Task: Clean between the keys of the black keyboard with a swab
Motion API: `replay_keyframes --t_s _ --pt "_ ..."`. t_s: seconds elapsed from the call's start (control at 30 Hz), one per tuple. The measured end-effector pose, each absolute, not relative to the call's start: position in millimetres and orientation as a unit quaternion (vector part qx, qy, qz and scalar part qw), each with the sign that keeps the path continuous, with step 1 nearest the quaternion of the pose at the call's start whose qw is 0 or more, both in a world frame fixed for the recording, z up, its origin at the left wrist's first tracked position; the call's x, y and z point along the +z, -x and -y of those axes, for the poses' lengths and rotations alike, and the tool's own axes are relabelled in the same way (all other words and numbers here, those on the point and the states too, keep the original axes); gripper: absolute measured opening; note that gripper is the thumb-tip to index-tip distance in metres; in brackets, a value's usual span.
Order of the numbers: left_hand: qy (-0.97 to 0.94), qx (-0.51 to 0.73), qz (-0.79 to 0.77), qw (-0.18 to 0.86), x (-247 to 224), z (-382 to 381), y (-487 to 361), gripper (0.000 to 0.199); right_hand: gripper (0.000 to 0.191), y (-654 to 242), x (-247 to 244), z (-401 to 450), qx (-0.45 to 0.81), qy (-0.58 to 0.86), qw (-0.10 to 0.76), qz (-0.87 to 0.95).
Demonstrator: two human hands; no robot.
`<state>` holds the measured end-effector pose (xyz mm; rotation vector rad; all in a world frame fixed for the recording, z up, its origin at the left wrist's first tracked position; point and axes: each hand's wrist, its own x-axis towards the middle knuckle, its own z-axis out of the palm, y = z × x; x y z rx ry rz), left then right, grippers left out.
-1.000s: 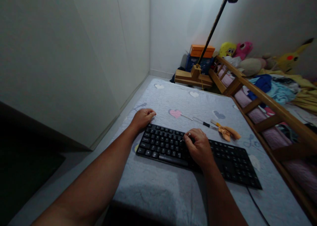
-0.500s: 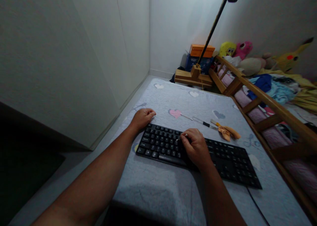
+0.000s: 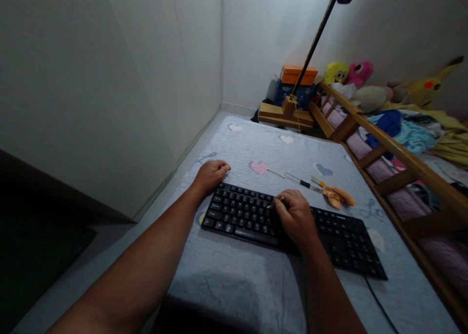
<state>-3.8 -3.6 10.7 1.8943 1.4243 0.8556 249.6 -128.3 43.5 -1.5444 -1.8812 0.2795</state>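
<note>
A black keyboard (image 3: pixel 241 212) lies at a slant on the bed cover. Above its keys, near the middle, my right hand (image 3: pixel 294 217) pinches a thin cotton swab (image 3: pixel 269 206), whose white tip points down-left towards the keys. Most of the swab is covered by my fingers. My left hand (image 3: pixel 212 174) rests at the keyboard's far left corner with thumb and fingers drawn together; whether they hold anything is hidden. Beyond the keyboard lie a thin white stick (image 3: pixel 276 173), a slim tool with a black band (image 3: pixel 304 183), a brush (image 3: pixel 317 181) and an orange cloth (image 3: pixel 334 197).
A grey-blue cover (image 3: pixel 256 285) with heart prints lies under everything. The keyboard's cable (image 3: pixel 380 302) runs off the near right. A wooden bed rail (image 3: pixel 391 146) borders the right side, with plush toys behind it. At left stands a pale cabinet (image 3: pixel 146 80); a lamp stand (image 3: pixel 288 110) is at the back.
My right hand has shifted slightly to the right along the keyboard with the cotton swab. My left hand and the keyboard have stayed put.
</note>
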Motion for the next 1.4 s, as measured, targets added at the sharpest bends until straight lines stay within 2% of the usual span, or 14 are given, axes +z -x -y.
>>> replay_keyframes --t_s 1.4 --pt "-0.715 0.324 -0.541 0.302 9 3 4 0.037 0.017 -238 42 130 0.117 0.572 0.338 0.738"
